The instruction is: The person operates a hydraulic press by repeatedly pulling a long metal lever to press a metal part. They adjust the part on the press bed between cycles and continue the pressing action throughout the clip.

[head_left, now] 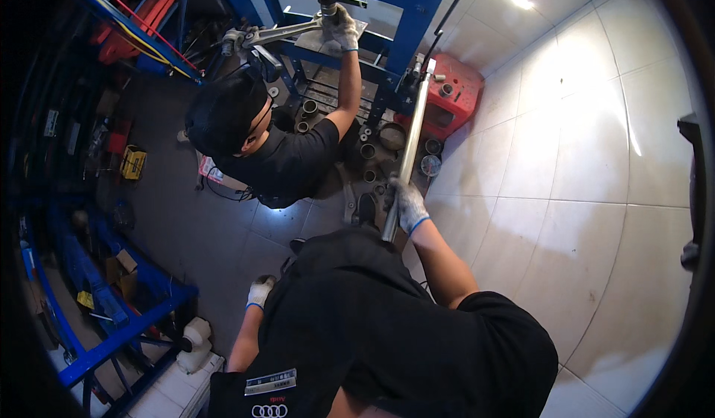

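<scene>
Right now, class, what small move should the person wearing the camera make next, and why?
Probably hold the right hand still on the long metal bar until the co-worker's gloved hand clears the press ram: that hand appears right beside the ram, and the bar's far end seems to meet the red casing, perhaps a pump.
</scene>
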Motion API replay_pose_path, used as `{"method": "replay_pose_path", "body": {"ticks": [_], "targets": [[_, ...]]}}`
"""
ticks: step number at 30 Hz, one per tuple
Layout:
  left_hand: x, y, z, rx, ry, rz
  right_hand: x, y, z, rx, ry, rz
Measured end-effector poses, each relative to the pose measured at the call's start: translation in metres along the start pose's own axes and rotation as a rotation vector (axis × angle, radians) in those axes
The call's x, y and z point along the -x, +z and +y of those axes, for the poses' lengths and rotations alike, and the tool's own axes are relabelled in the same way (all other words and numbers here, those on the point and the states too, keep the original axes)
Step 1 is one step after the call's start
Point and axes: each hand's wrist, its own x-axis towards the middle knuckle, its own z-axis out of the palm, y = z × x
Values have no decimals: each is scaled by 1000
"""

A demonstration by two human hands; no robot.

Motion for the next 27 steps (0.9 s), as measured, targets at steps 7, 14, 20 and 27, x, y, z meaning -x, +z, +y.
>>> {"method": "replay_pose_path", "body": {"ticks": [7,14,20,27], "targets": [[-11,3,-15,-63,92,-83,26,-1,-2,-105,145,-89],[-11,-5,-13,-83,-27,-62,-40,1,9,-78,274,27],[12,-21,13,13,3,-42,-60,-10,14,-22,248,30],[-24,13,-51,-48,53,-102,-63,-21,25,-350,330,-128]]}}
